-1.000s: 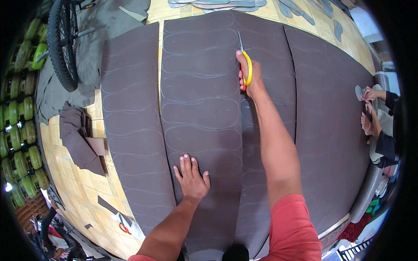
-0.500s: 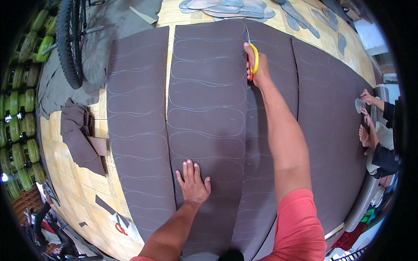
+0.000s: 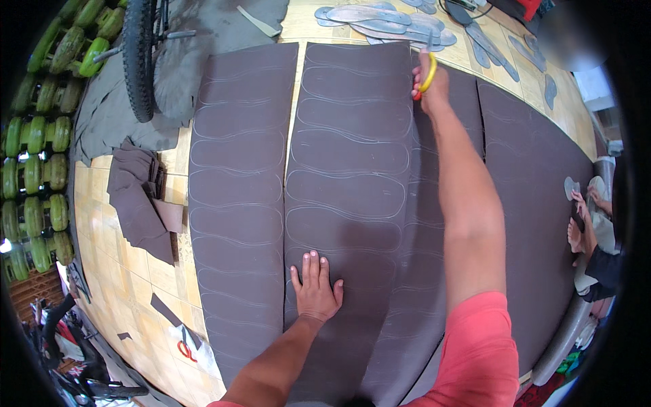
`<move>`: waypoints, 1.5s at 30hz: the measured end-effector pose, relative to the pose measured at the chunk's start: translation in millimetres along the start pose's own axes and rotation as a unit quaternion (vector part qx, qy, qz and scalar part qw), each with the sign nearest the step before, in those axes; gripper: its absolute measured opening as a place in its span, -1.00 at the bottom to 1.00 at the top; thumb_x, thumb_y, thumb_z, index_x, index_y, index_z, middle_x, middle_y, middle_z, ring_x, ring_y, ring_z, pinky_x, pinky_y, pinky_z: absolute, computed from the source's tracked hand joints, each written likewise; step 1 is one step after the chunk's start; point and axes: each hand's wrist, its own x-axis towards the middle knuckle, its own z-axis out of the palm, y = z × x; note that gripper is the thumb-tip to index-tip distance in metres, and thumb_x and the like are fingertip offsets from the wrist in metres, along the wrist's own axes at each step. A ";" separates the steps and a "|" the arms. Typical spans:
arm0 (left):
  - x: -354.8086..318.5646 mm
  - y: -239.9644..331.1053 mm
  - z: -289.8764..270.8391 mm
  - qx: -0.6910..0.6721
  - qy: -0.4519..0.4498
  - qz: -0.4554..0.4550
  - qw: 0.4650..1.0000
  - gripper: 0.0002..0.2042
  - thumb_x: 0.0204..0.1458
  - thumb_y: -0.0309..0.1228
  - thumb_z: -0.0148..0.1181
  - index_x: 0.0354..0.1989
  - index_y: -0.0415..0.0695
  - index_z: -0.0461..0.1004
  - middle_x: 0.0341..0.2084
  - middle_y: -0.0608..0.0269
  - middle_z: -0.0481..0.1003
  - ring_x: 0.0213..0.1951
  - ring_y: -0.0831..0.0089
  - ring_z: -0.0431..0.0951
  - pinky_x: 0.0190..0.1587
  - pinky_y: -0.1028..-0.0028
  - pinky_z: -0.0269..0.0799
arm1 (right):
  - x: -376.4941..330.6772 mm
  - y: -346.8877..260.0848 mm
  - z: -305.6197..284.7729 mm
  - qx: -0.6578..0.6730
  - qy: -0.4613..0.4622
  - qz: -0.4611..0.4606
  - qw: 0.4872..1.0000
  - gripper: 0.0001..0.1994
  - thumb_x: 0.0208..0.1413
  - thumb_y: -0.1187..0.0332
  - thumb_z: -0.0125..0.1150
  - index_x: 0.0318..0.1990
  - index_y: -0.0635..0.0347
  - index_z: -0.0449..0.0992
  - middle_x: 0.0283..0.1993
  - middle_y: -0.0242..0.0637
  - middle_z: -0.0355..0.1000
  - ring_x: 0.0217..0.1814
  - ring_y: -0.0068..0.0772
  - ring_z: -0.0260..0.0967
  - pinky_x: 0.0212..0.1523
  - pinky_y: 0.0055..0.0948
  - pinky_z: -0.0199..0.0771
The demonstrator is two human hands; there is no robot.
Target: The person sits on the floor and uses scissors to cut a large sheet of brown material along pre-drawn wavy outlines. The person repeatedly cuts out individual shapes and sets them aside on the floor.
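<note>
My left hand (image 3: 317, 292) lies flat, fingers stretched out, on a long brown sheet strip (image 3: 347, 152) marked with rows of pale, sole-shaped outlines. Stretched toward the strip's far right corner, my right hand (image 3: 438, 87) grips a pair of scissors (image 3: 430, 73) with yellow and red handles. The blades point away from me, past the sheet's far edge, and look blurred. A cut edge runs along the strip's right side, beside the neighbouring brown sheet (image 3: 468, 102). Another outlined strip (image 3: 237, 156) lies to the left, with a narrow gap between.
Grey sole-shaped pieces (image 3: 386, 24) lie on the tiles beyond. A bicycle wheel (image 3: 139, 61) stands at far left, near folded brown material (image 3: 139, 197). Red-handled scissors (image 3: 184, 349) rest lower left. At right, another person's hands (image 3: 582, 203) are near a grey template (image 3: 572, 188).
My right hand and the scissors have moved forward, carrying the blades beyond the sheet's far edge. My left hand stays flat on the strip. The whole view has shifted a little.
</note>
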 end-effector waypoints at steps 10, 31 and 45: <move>-2.3 -4.0 -2.2 0.013 0.019 -0.006 1.000 -0.34 0.13 -0.19 0.08 0.33 -0.35 0.15 0.43 -0.14 -0.02 0.49 0.01 -0.15 0.43 -0.17 -0.36 | -309.3 90.6 -144.3 -0.405 0.049 -0.202 0.890 -0.57 0.09 0.14 0.39 -0.17 0.31 0.36 -0.34 -0.04 0.29 -0.32 0.02 0.29 -0.28 -0.10 0.30; -124.4 -17.0 -11.1 -0.010 0.046 0.108 0.993 -0.18 0.00 -0.29 0.28 0.40 -0.32 0.01 0.42 -0.28 -0.08 0.45 -0.18 -0.10 0.45 -0.01 -0.18 | -690.6 203.5 -319.1 -0.557 0.046 -0.121 0.821 -0.41 -0.11 0.14 0.26 0.10 0.28 0.42 0.04 -0.06 0.33 0.20 0.02 0.26 0.20 0.07 0.20; -389.7 4.0 45.5 0.143 -0.367 -0.167 0.904 0.54 -0.42 0.32 0.47 0.41 -0.42 -0.58 0.39 -0.46 -0.67 0.42 -0.29 -0.75 0.32 -0.39 -0.56 | -695.2 201.8 -319.1 -0.512 0.008 -0.145 0.847 -0.38 -0.05 0.14 0.29 0.15 0.30 0.35 0.07 -0.01 0.31 0.24 0.06 0.21 0.27 0.08 0.10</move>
